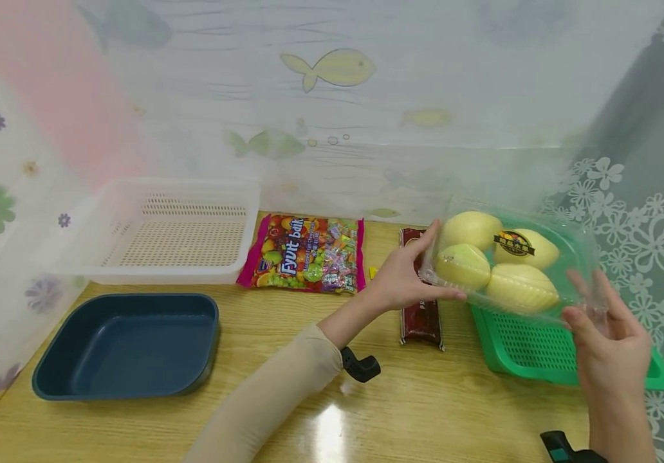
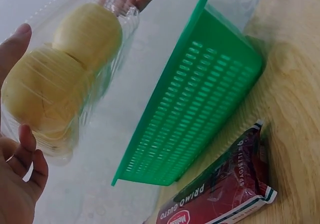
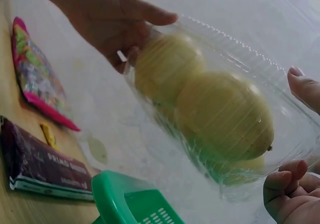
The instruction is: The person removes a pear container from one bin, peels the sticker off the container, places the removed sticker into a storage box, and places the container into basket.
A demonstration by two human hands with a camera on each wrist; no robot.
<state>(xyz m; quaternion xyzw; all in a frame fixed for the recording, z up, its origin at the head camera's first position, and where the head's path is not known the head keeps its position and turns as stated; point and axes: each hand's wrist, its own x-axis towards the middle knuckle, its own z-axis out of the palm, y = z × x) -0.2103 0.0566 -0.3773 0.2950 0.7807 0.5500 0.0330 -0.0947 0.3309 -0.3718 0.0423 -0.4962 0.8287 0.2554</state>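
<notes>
A clear plastic clamshell box [image 1: 585,257] is held up over the green basket [image 1: 531,373], tilted, with several pale yellow fruits [image 1: 523,287] inside. A dark label [image 1: 514,244] sits on its lid. My left hand [image 1: 399,278] grips the box's left end, thumb on the upper edge and fingers below. At the opposite end my right hand [image 1: 616,344] holds the box between thumb and fingers. In the right wrist view both hands grasp the box [image 3: 285,129], and the green basket [image 3: 112,196] shows below it. Part of the basket is hidden behind the box.
Left of the basket lies a dark red spaghetti packet [image 1: 423,321], beside a small yellow piece [image 1: 373,272]. A colourful candy bag [image 1: 311,254] lies near the curtain [image 1: 332,161]. Farther left stand a white basket [image 1: 164,278] and a dark blue tub [image 1: 129,347].
</notes>
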